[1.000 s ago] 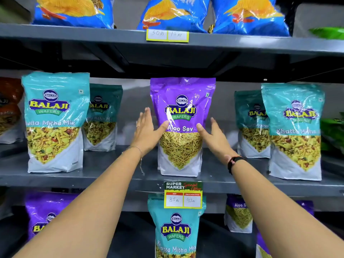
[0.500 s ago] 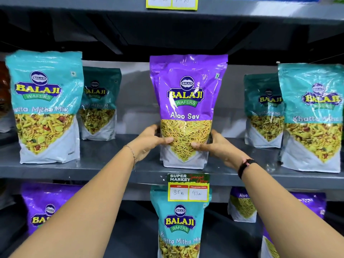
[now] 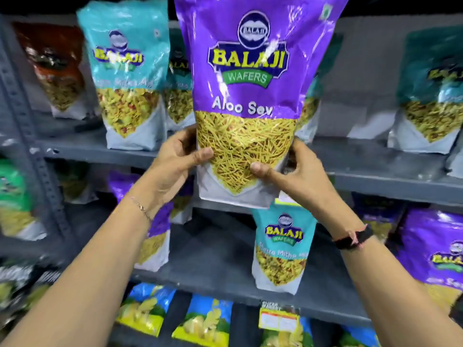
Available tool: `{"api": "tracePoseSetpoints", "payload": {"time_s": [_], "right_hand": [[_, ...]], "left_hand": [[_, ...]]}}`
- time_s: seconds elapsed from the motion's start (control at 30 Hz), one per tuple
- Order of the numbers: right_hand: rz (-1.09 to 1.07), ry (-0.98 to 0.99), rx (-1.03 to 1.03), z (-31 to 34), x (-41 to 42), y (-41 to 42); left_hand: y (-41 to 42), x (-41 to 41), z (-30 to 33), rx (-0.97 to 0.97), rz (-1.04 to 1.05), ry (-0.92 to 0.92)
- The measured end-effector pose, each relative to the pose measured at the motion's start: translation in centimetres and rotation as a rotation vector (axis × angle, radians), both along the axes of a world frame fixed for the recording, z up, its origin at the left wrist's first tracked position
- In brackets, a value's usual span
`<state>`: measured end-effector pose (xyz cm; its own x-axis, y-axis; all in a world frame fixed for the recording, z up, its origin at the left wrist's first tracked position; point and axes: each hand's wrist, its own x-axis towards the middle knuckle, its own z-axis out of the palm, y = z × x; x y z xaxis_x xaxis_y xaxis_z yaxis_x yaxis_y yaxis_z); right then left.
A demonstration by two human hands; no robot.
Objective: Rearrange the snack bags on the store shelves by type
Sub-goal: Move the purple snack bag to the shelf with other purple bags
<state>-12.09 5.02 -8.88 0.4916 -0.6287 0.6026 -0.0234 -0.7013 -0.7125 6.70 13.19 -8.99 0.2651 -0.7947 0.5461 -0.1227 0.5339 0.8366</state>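
A purple Aloo Sev bag (image 3: 250, 91) is held upright in the air, close to the camera, in front of the grey middle shelf (image 3: 375, 176). My left hand (image 3: 172, 164) grips its lower left edge and my right hand (image 3: 295, 171) grips its lower right edge, thumbs on the front. Teal Khatta Mitha Mix bags stand on the middle shelf at left (image 3: 125, 78) and right (image 3: 431, 96). One more teal bag (image 3: 280, 249) stands on the lower shelf (image 3: 210, 254), between purple Aloo Sev bags at left (image 3: 155, 236) and right (image 3: 436, 249).
A dark red-orange bag (image 3: 57, 68) stands at the far left of the middle shelf beside a grey upright post (image 3: 30, 136). Green bags (image 3: 12, 196) sit left of the post. Blue and yellow bags (image 3: 205, 321) fill the bottom shelf, with a price tag (image 3: 278, 319) on its edge.
Both hands closed on the purple Aloo Sev bag and lifted it off the middle shelf toward the camera. The view has tilted down, showing the lower shelves.
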Motion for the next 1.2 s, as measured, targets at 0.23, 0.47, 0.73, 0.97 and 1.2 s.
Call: {"api": "tracePoseSetpoints", "payload": {"time_s": [0.23, 0.47, 0.73, 0.97, 1.2], "right_hand": [[0.033, 0.126, 0.087, -9.4, 4.1, 2.0], [-0.034, 0.322, 0.209, -20.5, 6.7, -0.3], [-0.064, 0.376, 0.388, -28.1, 8.9, -4.4], [-0.127, 0.365, 0.362, -29.5, 11.4, -8.5], [-0.096, 0.356, 0.413, -31.1, 11.6, -9.0]], "left_hand": [[4.4, 3.5, -8.7, 0.163, 0.094, 0.035], [2.1, 5.0, -19.6, 0.393, 0.206, 0.034], [-2.6, 6.8, -27.1, 0.541, 0.213, -0.012], [-7.8, 8.7, -28.3, 0.527, 0.226, -0.022], [-8.5, 8.6, -30.0, 0.583, 0.232, 0.001]]}}
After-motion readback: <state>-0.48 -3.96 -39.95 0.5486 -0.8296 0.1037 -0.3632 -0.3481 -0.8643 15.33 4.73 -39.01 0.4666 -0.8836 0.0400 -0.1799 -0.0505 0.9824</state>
